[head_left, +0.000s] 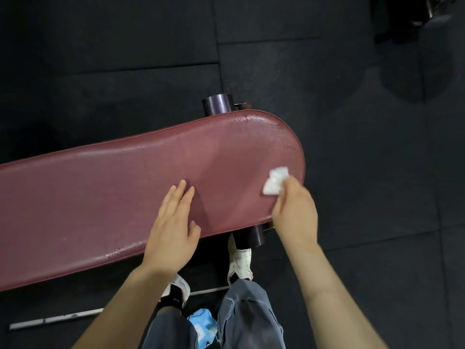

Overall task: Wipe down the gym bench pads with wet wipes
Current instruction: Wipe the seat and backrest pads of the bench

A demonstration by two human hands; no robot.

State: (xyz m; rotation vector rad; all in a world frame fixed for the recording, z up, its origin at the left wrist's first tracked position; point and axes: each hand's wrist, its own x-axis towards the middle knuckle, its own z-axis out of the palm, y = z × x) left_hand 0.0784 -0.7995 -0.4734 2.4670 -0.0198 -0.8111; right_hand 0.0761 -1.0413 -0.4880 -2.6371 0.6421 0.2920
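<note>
The right hand [294, 210] pinches a crumpled white wet wipe [275, 181] against the long maroon vinyl bench pad [100, 192], near its rounded end. The left hand [173, 222] rests flat mid-pad, fingers straight and close together.

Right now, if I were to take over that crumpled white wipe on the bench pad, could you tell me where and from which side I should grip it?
Probably pinch the free bunched end of the wipe, from above and from the far side. The right hand holds its near end, while the far folds stand up off the maroon bench pad, giving fingers something to close on.
</note>
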